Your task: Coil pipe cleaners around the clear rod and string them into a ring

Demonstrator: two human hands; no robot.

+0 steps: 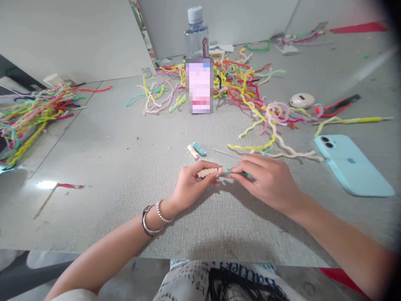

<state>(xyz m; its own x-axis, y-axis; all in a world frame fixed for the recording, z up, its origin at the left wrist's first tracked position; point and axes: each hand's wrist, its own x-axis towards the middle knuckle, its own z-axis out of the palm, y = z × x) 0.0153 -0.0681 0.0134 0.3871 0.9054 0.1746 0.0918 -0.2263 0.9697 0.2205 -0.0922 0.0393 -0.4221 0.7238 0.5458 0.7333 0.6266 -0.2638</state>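
My left hand point(189, 184) is closed, thumb and fingers pinching a cream coiled yarn piece point(208, 172) with a ridged surface. Against the right end of that coil, my right hand point(269, 179) is closed in a pinch on a thin teal strand point(249, 175). Most of the strand is covered by the fingers, so its full shape is hidden. Just beyond the hands lie two short coiled pieces, one cream point(193, 151) and one blue point(199, 149). A thin metal needle point(225, 154) lies near my right knuckles, its right end out of sight.
A lit phone point(200, 85) leans before a clear bottle point(196, 39). Tangled coloured yarn point(244, 90) spreads around it; another yarn heap point(37, 119) is at left. At right are a light-blue phone point(354, 165), a white case point(301, 100), red-and-black scissors-like tool point(340, 106) and yellow-handled hook point(360, 120).
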